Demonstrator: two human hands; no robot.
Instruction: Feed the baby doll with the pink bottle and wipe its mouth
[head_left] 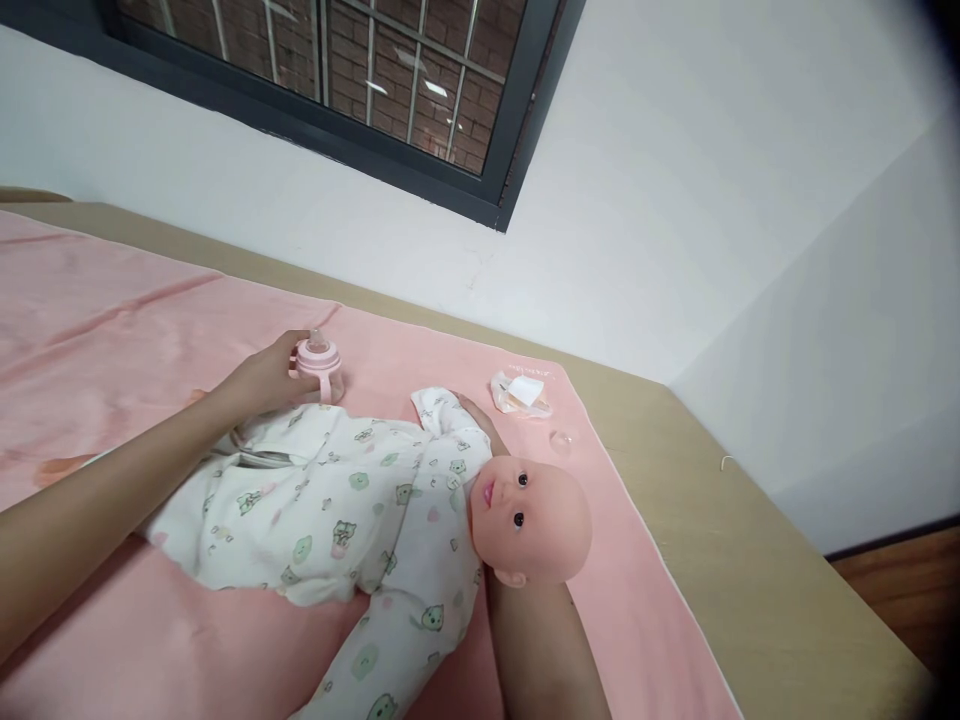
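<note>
My left hand (266, 378) is closed around the side of a pink baby bottle (321, 368), which stands upright on the pink sheet with its clear nipple pointing up. A baby doll (532, 515) in a white printed outfit (352, 500) lies on its back, head to the right. My right arm passes beneath the doll's neck. At its far shoulder my right hand (480, 415) holds the doll, its fingers partly hidden by the sleeve. A clear dome-shaped cap (561, 440) sits on the sheet beyond the head.
The pink sheet (645, 600) covers much of a wooden tabletop (675, 480). Near the far edge lies a small plastic packet with a white piece on it (523, 392). A white wall (600, 250) and a dark-framed barred window (495, 195) stand behind.
</note>
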